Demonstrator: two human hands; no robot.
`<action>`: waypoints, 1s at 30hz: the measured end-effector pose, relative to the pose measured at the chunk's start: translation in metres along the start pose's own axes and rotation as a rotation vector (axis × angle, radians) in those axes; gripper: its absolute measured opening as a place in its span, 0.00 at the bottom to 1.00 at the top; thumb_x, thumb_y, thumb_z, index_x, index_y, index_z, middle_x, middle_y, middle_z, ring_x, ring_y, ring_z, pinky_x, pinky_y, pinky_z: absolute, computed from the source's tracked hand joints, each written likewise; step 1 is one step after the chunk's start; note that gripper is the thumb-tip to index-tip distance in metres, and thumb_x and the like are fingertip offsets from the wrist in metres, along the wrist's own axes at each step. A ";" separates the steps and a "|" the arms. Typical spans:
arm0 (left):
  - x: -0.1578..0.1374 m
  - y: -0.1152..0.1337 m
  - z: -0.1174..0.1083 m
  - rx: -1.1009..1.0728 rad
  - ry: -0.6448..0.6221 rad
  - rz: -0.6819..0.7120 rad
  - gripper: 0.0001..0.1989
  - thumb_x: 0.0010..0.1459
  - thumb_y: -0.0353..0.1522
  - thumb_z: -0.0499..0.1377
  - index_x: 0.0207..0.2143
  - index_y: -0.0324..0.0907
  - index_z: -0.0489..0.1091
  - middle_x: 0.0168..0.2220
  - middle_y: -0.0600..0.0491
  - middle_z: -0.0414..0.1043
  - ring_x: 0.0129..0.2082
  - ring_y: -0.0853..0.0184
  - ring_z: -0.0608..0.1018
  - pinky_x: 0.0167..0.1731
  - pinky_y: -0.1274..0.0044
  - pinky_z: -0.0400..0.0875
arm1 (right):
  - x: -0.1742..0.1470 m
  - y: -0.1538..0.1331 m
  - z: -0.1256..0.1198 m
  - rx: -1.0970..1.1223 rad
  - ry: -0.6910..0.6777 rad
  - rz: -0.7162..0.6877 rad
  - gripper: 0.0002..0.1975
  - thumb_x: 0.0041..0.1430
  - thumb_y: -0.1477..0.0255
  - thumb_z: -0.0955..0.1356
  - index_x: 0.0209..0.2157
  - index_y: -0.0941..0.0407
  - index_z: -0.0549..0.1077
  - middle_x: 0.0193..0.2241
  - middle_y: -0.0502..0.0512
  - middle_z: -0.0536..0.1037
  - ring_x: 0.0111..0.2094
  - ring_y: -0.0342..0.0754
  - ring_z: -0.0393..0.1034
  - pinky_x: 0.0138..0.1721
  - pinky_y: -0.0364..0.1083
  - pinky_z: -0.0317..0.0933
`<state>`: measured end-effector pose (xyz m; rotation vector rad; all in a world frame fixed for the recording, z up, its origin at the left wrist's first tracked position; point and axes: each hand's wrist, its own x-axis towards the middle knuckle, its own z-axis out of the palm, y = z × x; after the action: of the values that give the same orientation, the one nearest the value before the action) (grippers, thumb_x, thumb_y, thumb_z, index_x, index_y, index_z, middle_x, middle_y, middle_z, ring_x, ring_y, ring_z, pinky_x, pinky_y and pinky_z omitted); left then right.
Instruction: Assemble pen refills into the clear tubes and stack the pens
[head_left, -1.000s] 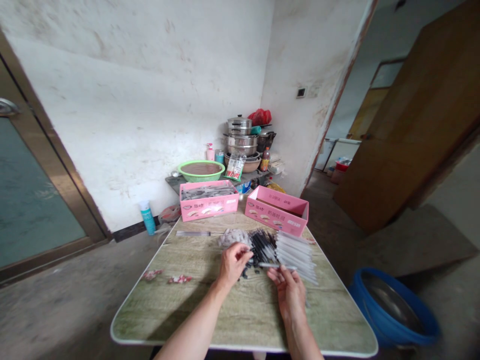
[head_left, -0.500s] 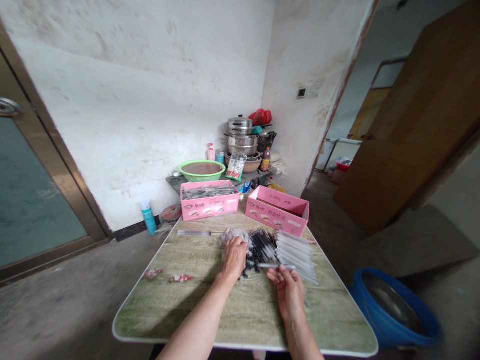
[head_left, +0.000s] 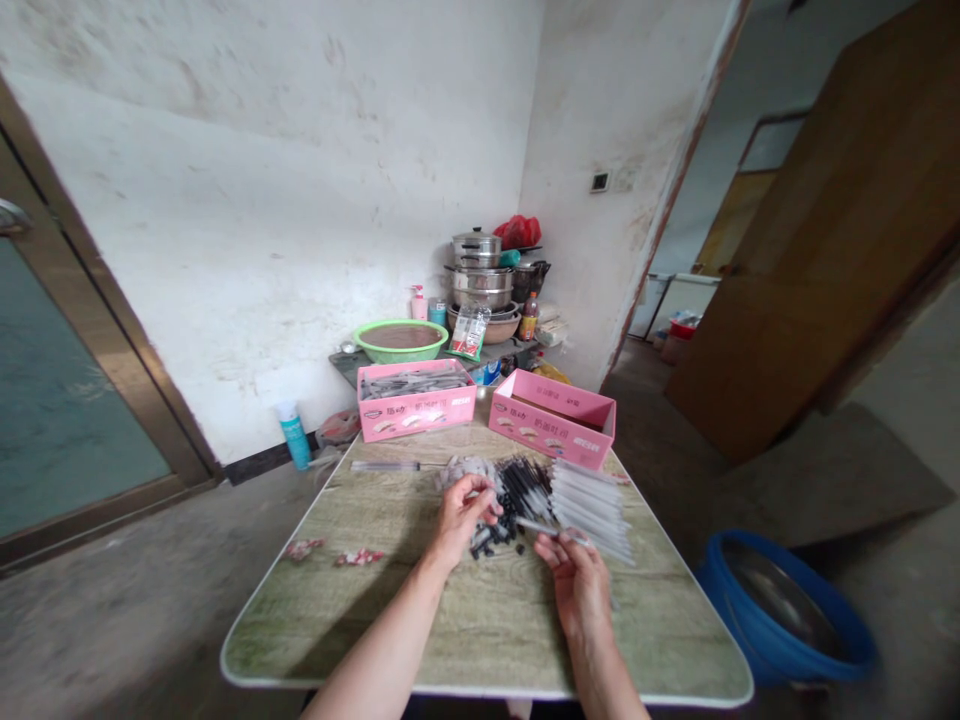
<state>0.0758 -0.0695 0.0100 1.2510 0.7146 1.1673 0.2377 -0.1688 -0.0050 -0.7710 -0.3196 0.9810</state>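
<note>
My right hand (head_left: 576,575) is closed around a pen (head_left: 538,525), its tip pointing left. My left hand (head_left: 461,520) is raised a little over the table, thumb and fingers pinched; whatever is between them is too small to make out. Behind it lies a heap of small whitish translucent parts (head_left: 466,468). Black pen refills (head_left: 523,482) are piled between the hands, with small black caps (head_left: 484,545) scattered in front of them. Clear pen barrels (head_left: 589,500) lie in a row beyond my right hand.
At the table's far edge stand a pink box (head_left: 416,412) full of pens and another pink box (head_left: 551,425) on the right. One more clear pen piece (head_left: 385,466) lies at left. A blue bucket (head_left: 784,610) stands right of the table (head_left: 360,620); pots (head_left: 481,285) are stacked behind.
My left hand has lifted from the whitish heap and come slightly nearer, its fingers now pinched. My right hand stays nearly in place with the pen.
</note>
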 end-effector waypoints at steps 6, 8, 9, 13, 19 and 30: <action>0.000 -0.002 0.003 -0.117 -0.062 -0.056 0.17 0.50 0.41 0.67 0.33 0.39 0.67 0.24 0.57 0.69 0.21 0.73 0.73 0.19 0.84 0.64 | -0.002 -0.001 0.001 -0.029 -0.046 0.018 0.13 0.41 0.73 0.78 0.28 0.56 0.73 0.27 0.49 0.80 0.31 0.48 0.78 0.36 0.46 0.74; 0.001 -0.003 0.004 -0.118 -0.071 -0.060 0.16 0.49 0.40 0.68 0.33 0.38 0.68 0.24 0.57 0.69 0.21 0.74 0.72 0.19 0.84 0.64 | -0.002 -0.001 0.001 -0.020 -0.043 0.015 0.13 0.41 0.74 0.78 0.28 0.56 0.73 0.26 0.48 0.79 0.31 0.47 0.78 0.36 0.45 0.74; 0.001 -0.003 0.004 -0.118 -0.078 -0.066 0.17 0.48 0.39 0.68 0.33 0.38 0.68 0.25 0.57 0.69 0.22 0.74 0.72 0.20 0.83 0.64 | -0.002 -0.001 0.001 -0.015 -0.040 0.015 0.13 0.41 0.74 0.78 0.28 0.56 0.73 0.26 0.48 0.79 0.31 0.47 0.78 0.36 0.45 0.74; 0.000 -0.001 0.004 -0.116 -0.099 -0.085 0.18 0.46 0.39 0.69 0.33 0.37 0.69 0.25 0.56 0.70 0.23 0.71 0.74 0.22 0.81 0.67 | -0.002 -0.001 0.001 -0.011 -0.040 0.015 0.13 0.41 0.74 0.78 0.27 0.56 0.73 0.26 0.48 0.79 0.30 0.47 0.78 0.36 0.46 0.74; -0.002 0.001 0.005 -0.140 -0.103 -0.082 0.18 0.47 0.39 0.69 0.33 0.37 0.70 0.26 0.54 0.71 0.24 0.71 0.74 0.26 0.79 0.70 | -0.002 -0.001 0.001 -0.018 -0.046 0.013 0.12 0.41 0.74 0.78 0.27 0.56 0.74 0.26 0.49 0.80 0.30 0.47 0.78 0.36 0.45 0.74; 0.003 -0.008 -0.001 -0.085 -0.026 -0.090 0.18 0.44 0.40 0.71 0.33 0.35 0.76 0.27 0.51 0.75 0.25 0.69 0.77 0.29 0.77 0.73 | -0.004 0.001 0.004 -0.130 -0.054 -0.050 0.14 0.40 0.70 0.79 0.27 0.57 0.74 0.29 0.52 0.80 0.32 0.48 0.77 0.39 0.47 0.72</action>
<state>0.0780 -0.0660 0.0024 1.1500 0.6886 1.0951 0.2330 -0.1703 -0.0027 -0.8518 -0.4505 0.9419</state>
